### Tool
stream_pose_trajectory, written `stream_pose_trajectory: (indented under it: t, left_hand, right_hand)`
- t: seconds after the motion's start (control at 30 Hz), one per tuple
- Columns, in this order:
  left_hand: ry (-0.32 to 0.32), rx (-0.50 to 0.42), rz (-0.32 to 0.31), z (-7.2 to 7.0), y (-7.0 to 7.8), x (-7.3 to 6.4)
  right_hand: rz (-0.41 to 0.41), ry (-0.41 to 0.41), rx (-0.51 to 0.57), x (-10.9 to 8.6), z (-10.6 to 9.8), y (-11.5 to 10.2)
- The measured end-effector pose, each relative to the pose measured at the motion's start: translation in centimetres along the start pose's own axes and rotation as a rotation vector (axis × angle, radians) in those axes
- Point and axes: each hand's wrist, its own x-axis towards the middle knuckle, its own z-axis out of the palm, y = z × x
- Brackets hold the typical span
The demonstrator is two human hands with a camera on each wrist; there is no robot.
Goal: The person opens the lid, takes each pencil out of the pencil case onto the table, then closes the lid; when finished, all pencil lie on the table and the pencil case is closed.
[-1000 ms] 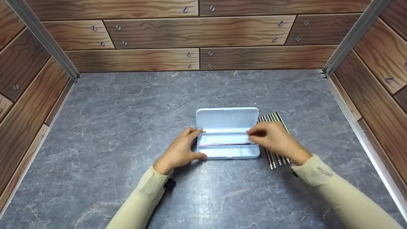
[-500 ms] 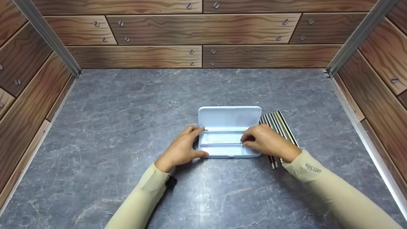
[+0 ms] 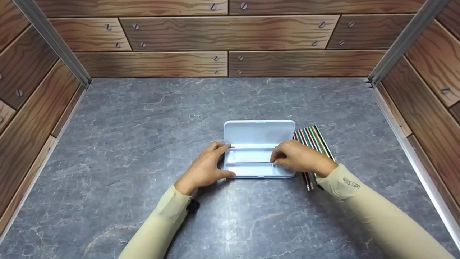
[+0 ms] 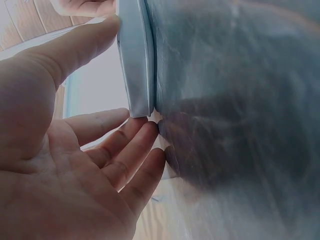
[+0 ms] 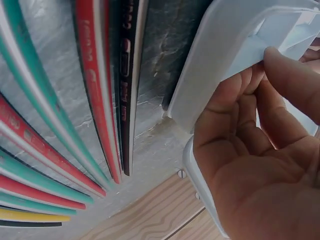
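Note:
A pale blue pencil case [image 3: 259, 133] stands on the table with its lid raised, showing long compartments. My left hand [image 3: 205, 167] holds the case's left end, thumb at the front corner and fingers at the side and back. In the left wrist view, the thumb lies against the case wall [image 4: 136, 65]. Inside the case, my right hand [image 3: 298, 156] pinches the right end of a thin dark pencil [image 3: 257, 162] lying along the divider. The right wrist view hides that pencil behind curled fingers. Striped pencils [image 3: 312, 138] lie right of the case, partly under the right hand.
Several pencils in red, green, yellow and black with white stripes [image 5: 92, 75] lie side by side close to the case. The grey marbled table [image 3: 143, 118] is bounded by wood-patterned walls [image 3: 151, 64] at the back and sides.
My right hand has moved left and down into the case, lowering the pencil along the divider. It moves only slightly over the last half second. The left hand keeps its place on the case.

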Motion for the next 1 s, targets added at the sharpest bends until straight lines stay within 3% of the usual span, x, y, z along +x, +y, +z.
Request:
stream_pose_trajectory:
  t: [0.23,0.6,1.0]
  left_hand:
    - [-0.005,-0.005,0.002,0.0,0.0,0.0]
    - [-0.009,-0.004,-0.003,0.0,0.0,0.0]
    - [-0.005,-0.006,-0.003,0.0,0.0,0.0]
  right_hand:
    - [-0.029,0.025,-0.029,-0.4,0.2,-0.3]
    - [-0.026,0.041,0.023,-0.4,0.6,0.3]
    - [0.012,0.198,0.132,-0.9,1.3,1.4]
